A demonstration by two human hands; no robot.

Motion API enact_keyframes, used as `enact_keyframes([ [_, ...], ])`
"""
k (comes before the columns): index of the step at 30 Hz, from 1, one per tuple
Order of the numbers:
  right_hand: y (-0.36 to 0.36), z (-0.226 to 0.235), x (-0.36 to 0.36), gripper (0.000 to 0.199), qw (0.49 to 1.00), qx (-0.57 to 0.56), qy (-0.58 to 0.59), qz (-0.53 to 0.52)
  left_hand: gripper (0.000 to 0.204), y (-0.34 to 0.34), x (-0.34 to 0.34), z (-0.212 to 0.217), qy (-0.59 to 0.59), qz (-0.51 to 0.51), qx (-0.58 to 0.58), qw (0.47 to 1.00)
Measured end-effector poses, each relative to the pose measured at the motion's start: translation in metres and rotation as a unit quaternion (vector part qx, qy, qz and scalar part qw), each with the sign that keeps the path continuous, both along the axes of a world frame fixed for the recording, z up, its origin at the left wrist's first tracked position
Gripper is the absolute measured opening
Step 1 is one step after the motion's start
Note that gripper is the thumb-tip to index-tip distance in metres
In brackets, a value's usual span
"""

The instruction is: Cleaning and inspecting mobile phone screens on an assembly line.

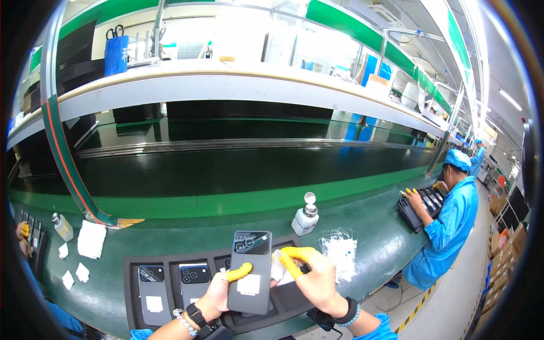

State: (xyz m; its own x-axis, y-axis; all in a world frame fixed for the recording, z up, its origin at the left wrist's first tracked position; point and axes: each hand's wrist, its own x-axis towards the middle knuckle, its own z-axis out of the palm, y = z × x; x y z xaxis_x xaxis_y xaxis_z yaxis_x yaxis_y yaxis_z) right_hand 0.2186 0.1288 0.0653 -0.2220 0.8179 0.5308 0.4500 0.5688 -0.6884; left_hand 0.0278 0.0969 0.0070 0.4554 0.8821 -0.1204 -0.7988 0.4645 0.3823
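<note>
My left hand holds a grey phone upright by its lower left side, back facing me, with a white sticker on it; a yellow finger cot covers the thumb. Beside the phone's right edge, my right hand, also in yellow finger cots, pinches a white wipe. Both hands hover over a black foam tray that carries two more grey phones lying back up.
A white pump bottle and a pile of clear plastic bags sit on the green bench to the right. White wipes and a small bottle lie at left. A co-worker in blue handles a black tray at far right.
</note>
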Motion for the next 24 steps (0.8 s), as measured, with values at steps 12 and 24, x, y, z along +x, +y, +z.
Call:
enact_keyframes([
  [12, -0.003, -0.013, -0.003, 0.031, 0.984, 0.109, -0.125, 0.071, 0.05, -0.001, -0.004, 0.008, 0.016, 0.013, 0.021, 1.0],
  [24, -0.004, -0.018, 0.007, 0.038, 0.987, 0.127, -0.094, 0.02, 0.047, 0.001, -0.002, 0.004, -0.007, 0.012, 0.001, 1.0],
])
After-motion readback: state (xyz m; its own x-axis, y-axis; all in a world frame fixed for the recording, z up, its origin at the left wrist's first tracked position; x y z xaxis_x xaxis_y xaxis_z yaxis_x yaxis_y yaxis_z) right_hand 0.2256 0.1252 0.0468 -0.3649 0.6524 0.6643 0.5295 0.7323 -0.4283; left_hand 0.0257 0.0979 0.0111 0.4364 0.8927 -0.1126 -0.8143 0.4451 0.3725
